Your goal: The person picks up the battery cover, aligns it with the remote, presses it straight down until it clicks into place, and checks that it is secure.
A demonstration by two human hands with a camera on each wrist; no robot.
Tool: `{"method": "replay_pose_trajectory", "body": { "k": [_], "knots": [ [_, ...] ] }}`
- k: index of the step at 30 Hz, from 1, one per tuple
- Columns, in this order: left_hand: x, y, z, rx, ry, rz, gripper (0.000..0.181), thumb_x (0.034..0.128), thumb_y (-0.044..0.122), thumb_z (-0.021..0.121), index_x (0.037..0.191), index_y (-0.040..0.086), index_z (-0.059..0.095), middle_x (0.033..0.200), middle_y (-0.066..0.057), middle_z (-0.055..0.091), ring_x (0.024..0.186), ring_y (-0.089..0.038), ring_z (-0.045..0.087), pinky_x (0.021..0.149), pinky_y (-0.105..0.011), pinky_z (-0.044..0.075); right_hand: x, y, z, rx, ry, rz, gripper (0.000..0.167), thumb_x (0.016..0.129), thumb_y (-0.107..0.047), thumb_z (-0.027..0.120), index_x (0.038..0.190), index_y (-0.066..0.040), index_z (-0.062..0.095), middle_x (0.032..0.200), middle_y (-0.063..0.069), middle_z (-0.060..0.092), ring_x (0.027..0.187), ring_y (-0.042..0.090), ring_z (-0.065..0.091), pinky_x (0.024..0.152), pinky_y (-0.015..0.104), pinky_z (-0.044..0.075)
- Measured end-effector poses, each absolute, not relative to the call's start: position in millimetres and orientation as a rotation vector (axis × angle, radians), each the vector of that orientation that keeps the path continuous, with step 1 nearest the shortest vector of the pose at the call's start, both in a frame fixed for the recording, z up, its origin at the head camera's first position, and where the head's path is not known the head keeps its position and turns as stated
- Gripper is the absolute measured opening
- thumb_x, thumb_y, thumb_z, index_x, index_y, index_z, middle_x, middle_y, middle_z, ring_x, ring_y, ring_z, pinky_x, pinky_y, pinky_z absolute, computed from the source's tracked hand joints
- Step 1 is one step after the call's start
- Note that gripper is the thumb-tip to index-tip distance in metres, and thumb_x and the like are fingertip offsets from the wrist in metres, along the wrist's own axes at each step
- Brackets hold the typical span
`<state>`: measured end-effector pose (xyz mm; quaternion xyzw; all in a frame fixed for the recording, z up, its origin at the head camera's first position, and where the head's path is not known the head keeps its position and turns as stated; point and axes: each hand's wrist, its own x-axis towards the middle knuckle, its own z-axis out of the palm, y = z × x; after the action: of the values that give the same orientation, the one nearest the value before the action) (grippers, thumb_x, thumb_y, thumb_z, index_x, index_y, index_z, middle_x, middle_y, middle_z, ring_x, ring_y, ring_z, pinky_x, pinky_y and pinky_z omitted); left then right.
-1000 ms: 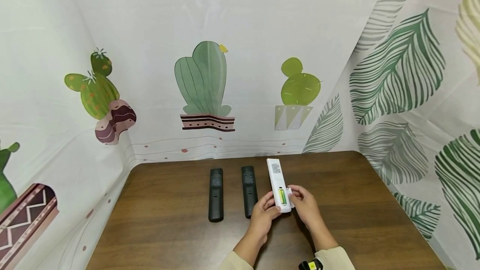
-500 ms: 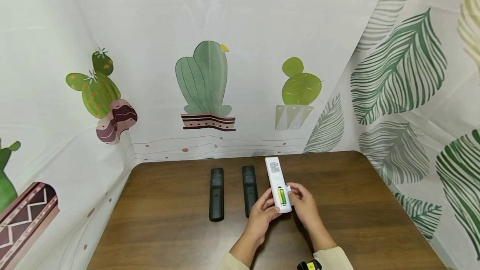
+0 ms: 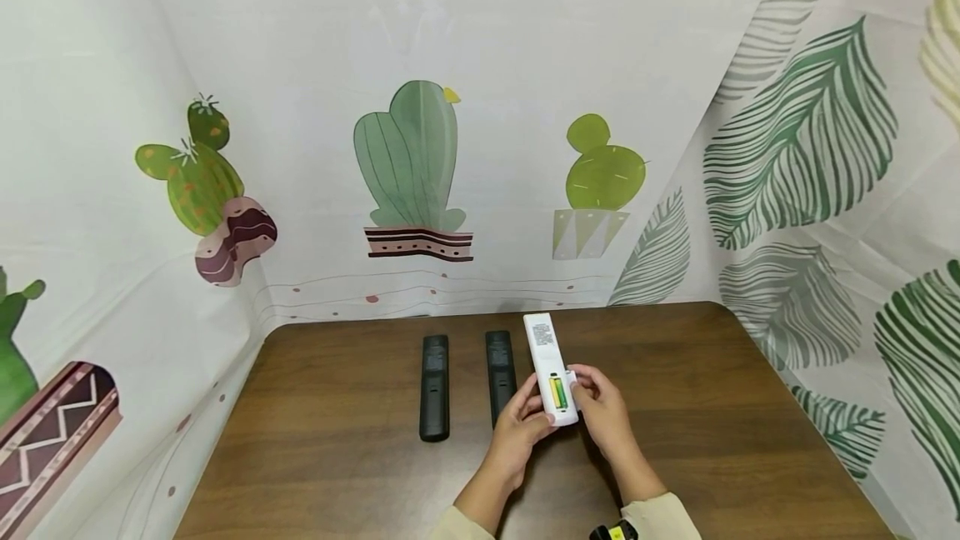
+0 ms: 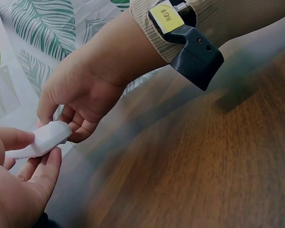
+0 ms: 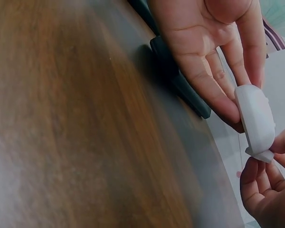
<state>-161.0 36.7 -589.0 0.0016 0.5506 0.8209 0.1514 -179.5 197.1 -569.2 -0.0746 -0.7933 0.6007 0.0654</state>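
A white remote control (image 3: 542, 348) is held back side up, above the table, with its battery compartment uncovered. Green and yellow batteries (image 3: 558, 392) lie in the compartment. My left hand (image 3: 512, 440) grips the remote's lower left side, thumb near the bottom end. On the other side, my right hand (image 3: 606, 415) pinches a small white battery cover (image 3: 573, 380) beside the compartment. In the right wrist view the cover (image 5: 260, 154) is at the edge of the remote (image 5: 256, 116). The left wrist view shows only the remote's white end (image 4: 50, 137) between the hands.
Two black remotes lie face down on the brown wooden table (image 3: 315, 440): one in the middle (image 3: 433, 390), the other (image 3: 500, 365) close to my left hand, which partly covers it. A patterned cloth (image 3: 510, 107) hangs behind the table.
Both hands have shifted slightly left with the white remote, and its top end has moved a little left. Left and right hands keep their holds on the remote and cover.
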Motion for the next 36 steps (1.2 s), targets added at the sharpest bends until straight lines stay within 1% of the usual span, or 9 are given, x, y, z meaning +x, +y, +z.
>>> {"method": "replay_pose_trajectory", "body": {
  "k": [8,14,21,28,36],
  "knots": [
    [-161,34,-590,-0.039,1.574,2.373,0.079,0.0837,-0.005,0.062,0.157,0.012,0.036,0.13,-0.02,0.062,0.106,-0.021,0.069,0.093,-0.036,0.058,-179,191,-570,-0.199,-2.353,1.837,0.029,0.096,0.0,0.057,0.124,-0.001,0.066,0.107,0.02,0.067,0.084,0.007,0.058,0.072,0.019,0.049],
    [-162,32,-592,-0.04,1.574,2.384,0.08,0.0833,-0.006,0.062,0.157,0.012,0.037,0.129,-0.019,0.063,0.107,-0.023,0.068,0.09,-0.033,0.059,-180,188,-571,-0.194,-2.355,1.84,0.028,0.096,-0.001,0.058,0.124,-0.003,0.066,0.108,0.019,0.068,0.086,0.006,0.059,0.074,0.019,0.05],
    [-163,27,-592,-0.044,1.588,2.379,0.08,0.083,-0.006,0.062,0.157,0.012,0.036,0.129,-0.018,0.064,0.104,-0.019,0.069,0.089,-0.031,0.059,-180,187,-570,-0.159,-2.351,1.87,0.028,0.097,-0.002,0.059,0.123,-0.004,0.067,0.108,0.019,0.068,0.086,0.007,0.06,0.075,0.019,0.05],
    [-165,22,-588,-0.041,1.603,2.393,0.08,0.0827,-0.006,0.061,0.157,0.011,0.036,0.129,-0.018,0.063,0.103,-0.018,0.068,0.089,-0.031,0.059,-180,184,-570,-0.099,-2.321,1.848,0.029,0.095,0.0,0.061,0.124,0.0,0.066,0.105,0.018,0.067,0.086,0.005,0.06,0.076,0.018,0.049],
    [-165,16,-582,-0.067,1.606,2.425,0.078,0.0829,-0.007,0.06,0.155,0.014,0.039,0.128,-0.018,0.063,0.098,-0.017,0.068,0.086,-0.028,0.058,-180,182,-565,-0.058,-2.298,1.849,0.03,0.096,0.001,0.06,0.125,0.001,0.064,0.105,0.018,0.066,0.084,0.005,0.06,0.075,0.017,0.049]
  ]
}}
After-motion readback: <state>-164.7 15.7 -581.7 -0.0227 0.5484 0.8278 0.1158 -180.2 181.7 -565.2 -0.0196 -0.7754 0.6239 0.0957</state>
